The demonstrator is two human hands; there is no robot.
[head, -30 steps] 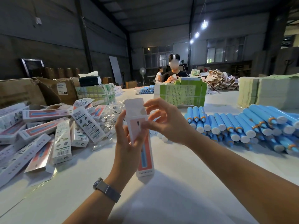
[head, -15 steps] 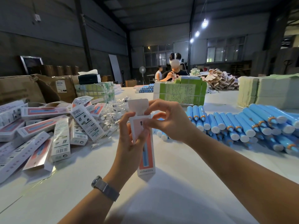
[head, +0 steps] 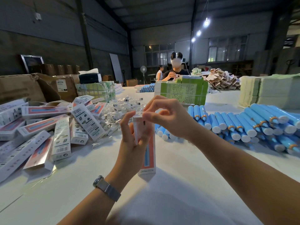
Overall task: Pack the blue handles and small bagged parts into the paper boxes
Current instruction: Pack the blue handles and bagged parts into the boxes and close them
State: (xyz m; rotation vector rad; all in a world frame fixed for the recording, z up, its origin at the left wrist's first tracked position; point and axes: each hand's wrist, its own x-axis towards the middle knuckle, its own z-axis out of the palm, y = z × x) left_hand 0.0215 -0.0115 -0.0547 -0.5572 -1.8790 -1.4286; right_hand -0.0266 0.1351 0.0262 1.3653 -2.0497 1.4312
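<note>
The left hand (head: 132,143) holds a paper box (head: 148,153) standing upright above the white bench (head: 186,176). Its grip is curled tight around the box's middle. The right hand (head: 168,119) is at the top of the box, and its grip pinches the top flap with thumb and fingertip close together. A watch (head: 106,187) sits on the left wrist. To the left lies a messy pile of packed boxes (head: 61,138). Behind the hands is a heap of small bagged parts (head: 120,109) in clear plastic. To the right, many blue handles (head: 243,125) lie side by side on the bench. Past them stands a green stack of cartons (head: 181,91), and a person (head: 176,72) sits behind it.
</note>
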